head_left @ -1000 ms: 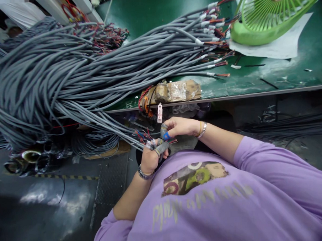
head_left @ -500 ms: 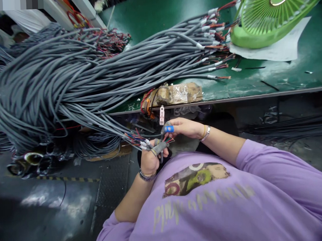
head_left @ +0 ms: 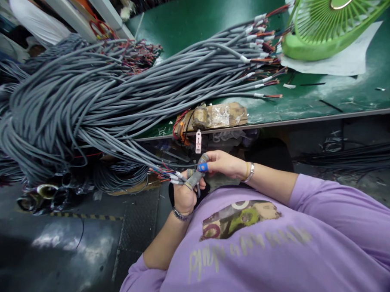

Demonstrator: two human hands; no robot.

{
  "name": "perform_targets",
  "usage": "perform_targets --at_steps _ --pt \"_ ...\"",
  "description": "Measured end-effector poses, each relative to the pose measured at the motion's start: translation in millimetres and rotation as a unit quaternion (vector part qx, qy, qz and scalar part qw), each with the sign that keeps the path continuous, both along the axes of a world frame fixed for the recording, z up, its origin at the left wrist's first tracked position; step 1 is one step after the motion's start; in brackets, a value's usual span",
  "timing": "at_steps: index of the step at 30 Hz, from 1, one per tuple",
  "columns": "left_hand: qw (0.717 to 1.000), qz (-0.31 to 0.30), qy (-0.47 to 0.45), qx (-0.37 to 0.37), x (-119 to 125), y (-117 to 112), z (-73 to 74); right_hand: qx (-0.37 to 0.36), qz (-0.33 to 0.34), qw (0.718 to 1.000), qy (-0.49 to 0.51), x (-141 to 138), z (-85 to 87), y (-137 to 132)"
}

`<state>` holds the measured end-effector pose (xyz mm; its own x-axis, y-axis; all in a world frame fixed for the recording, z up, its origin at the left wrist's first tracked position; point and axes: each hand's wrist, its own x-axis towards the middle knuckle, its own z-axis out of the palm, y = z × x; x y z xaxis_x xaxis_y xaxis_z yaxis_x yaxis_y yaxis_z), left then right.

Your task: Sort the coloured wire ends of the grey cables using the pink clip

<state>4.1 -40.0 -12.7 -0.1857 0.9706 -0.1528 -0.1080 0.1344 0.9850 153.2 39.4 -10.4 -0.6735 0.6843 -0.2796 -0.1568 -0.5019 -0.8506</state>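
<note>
A big bundle of grey cables [head_left: 92, 94] lies over the green bench [head_left: 341, 92] and sags off its near edge toward me. My left hand [head_left: 186, 193], fingers wrapped in grey tape, is closed around the ends of a few of these cables, where thin coloured wires [head_left: 165, 171] stick out. My right hand [head_left: 221, 162], with a blue-taped fingertip, pinches at those wire ends right beside the left hand. Both hands are held close to my chest, below the bench edge.
A green fan [head_left: 331, 19] stands at the bench's far right on a white sheet [head_left: 346, 62]. A brown taped block [head_left: 216, 116] with a pink tag [head_left: 198, 141] sits at the bench edge. More cable coils [head_left: 119, 177] and tape rolls [head_left: 38, 196] lie lower left.
My hands have stayed together at the wire ends; the right fingers have closed in toward the left hand. The view shifted slightly.
</note>
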Motion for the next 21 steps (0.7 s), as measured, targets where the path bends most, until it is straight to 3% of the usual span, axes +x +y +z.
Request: perform_targets --at_steps 13,21 --pt "0.998 0.053 0.011 0.013 3 -3 -3.6 -0.019 -0.062 0.998 0.004 -7 -3.5 -12" --pt "0.999 0.011 -0.026 0.017 -1 -3 2.2 -0.064 -0.027 0.997 0.042 2 -3.1 -1"
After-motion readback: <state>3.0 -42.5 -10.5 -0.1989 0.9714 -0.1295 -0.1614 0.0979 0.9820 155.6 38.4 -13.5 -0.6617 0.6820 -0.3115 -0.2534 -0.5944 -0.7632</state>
